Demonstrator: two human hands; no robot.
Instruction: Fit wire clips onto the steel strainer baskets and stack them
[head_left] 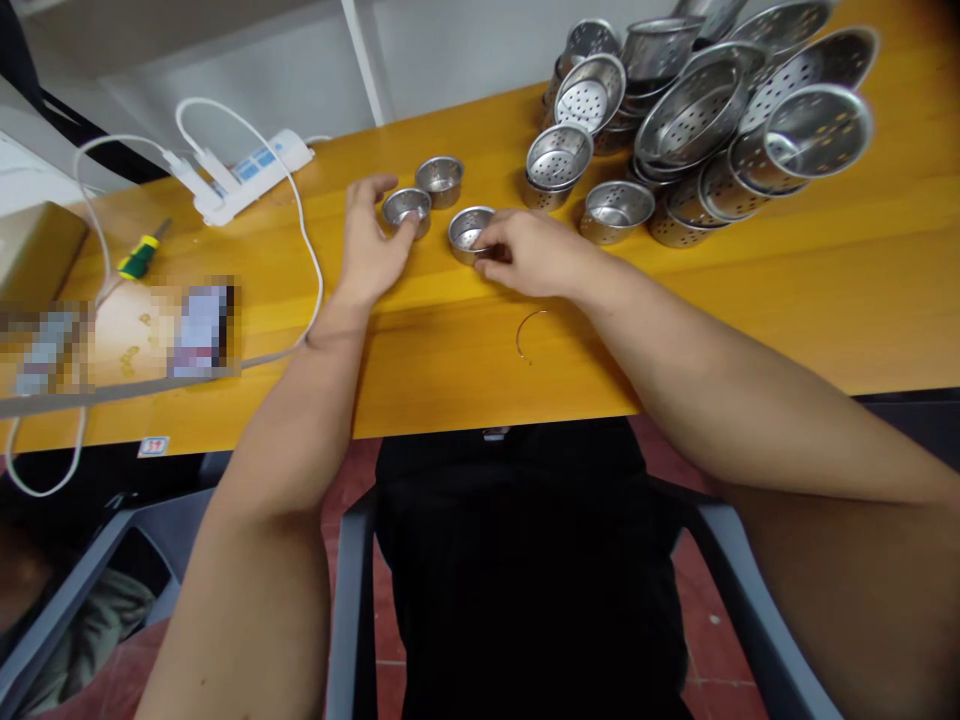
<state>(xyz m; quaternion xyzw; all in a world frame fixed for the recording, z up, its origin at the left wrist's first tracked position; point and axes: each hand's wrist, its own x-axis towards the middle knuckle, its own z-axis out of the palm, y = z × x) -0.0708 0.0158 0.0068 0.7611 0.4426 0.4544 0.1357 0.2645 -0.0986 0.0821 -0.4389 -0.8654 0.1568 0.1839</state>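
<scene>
My left hand [369, 250] curls round a small steel cup [406, 208] on the yellow table [750, 300], thumb and fingers on its rim. My right hand [525, 255] pinches the near rim of a second small steel cup [468, 230]. A third small cup [439, 179] stands just behind them, untouched. A thin bent wire ring [527, 335] lies on the table below my right hand.
A heap of several perforated steel strainer baskets [697, 110] fills the back right. At the left lie a white power strip [247, 175] with its cable [311, 250], a green-and-yellow screwdriver [139, 258] and a cardboard box [34, 250]. Chair arms show below the table edge.
</scene>
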